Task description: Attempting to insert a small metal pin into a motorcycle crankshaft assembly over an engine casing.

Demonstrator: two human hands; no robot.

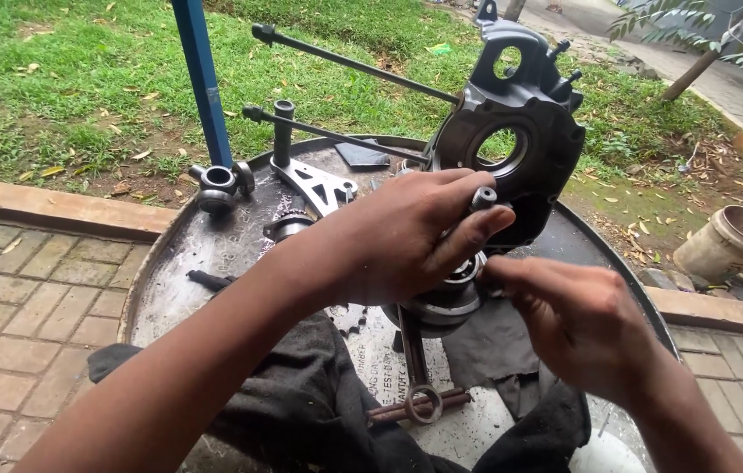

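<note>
Your left hand (406, 232) is wrapped over the top of the round steel bearing-and-shaft assembly (446, 298), with a short grey cylindrical stub (483, 198) pinched between thumb and forefinger. Your right hand (577, 320) is nearly closed, its fingertips nipping the right edge of the same assembly; what, if anything, sits between those fingertips is hidden. The assembly stands near the middle of the round, rusty metal drum top (170, 271), touching the foot of the dark grey cast engine casing (512, 131) that stands upright behind it.

Keep the left hand firm so the piece does not rock, and work the right fingertips squarely rather than at an angle; your left palm covers most of the part, so shifting it slightly back would likely give you a better look.

Around you: two long black rods (345, 61) jut left from the casing, a silver bracket with an upright tube (310, 175) lies behind your wrist, and a black rag (301, 394) is draped under your forearm. A loose steel ring on rusty bars (424, 405) lies near the front edge, close to your elbows.
</note>
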